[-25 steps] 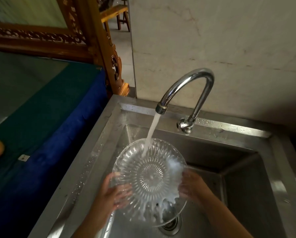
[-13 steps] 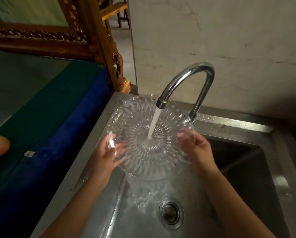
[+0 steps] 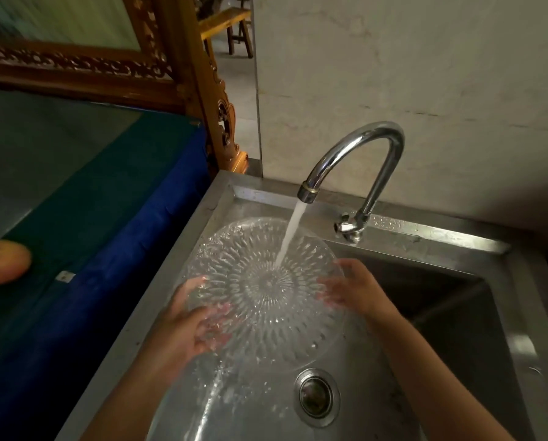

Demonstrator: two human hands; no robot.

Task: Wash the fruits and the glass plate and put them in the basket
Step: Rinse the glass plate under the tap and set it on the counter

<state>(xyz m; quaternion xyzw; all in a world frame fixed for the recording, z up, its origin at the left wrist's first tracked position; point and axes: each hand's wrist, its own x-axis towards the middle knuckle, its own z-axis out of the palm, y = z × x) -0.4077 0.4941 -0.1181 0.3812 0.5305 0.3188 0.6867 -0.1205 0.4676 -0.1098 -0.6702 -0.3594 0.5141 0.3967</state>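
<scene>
Glass plate (image 3: 266, 291) sits under the chrome faucet's (image 3: 358, 160) running stream, above the stainless steel sink (image 3: 425, 246), gripped at opposite rims by the left hand (image 3: 186, 323) and right hand (image 3: 355, 289). Left of the sink, blue-green cloth (image 3: 85, 198) covers a counter before a carved wooden frame (image 3: 183, 74). An orange-pink fruit (image 3: 2, 261) is cut off at the frame's edge.
</scene>
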